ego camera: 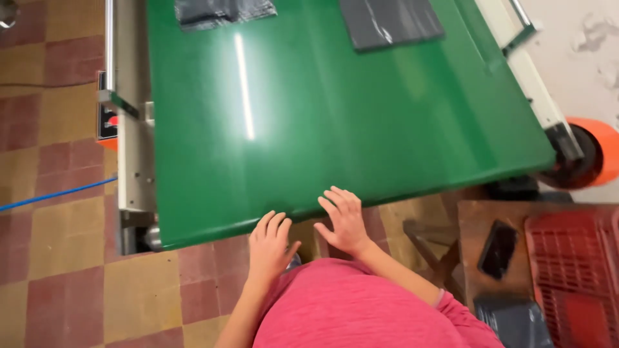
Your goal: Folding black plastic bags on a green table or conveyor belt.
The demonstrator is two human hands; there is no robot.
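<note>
We look down on a broad green conveyor belt that fills the upper half of the view, its near edge running just in front of our body. Both our hands are at that near edge. Our left hand is flat and empty, fingers loosely together and pointing up toward the belt, their tips touching or just short of its rim — we cannot tell which. Our right hand is also empty and open, fingers a little spread, the tips resting on the belt's edge and the palm hanging below it. Neither hand pinches or holds anything.

Far up the belt, well apart from the hands, lie two dark grey plastic bags: one at the top left, wrinkled and shiny, the other at the top right, flatter. Both are cut off by the frame.

Along the belt's left side runs a grey metal frame rail. To our right stands a brown wooden table with a black phone on it, a red plastic crate beside the phone, and a further grey bag at the table's near edge. An orange wheel shows at the belt's right corner. The floor is checkered red and yellow tile, crossed by a blue cable.
</note>
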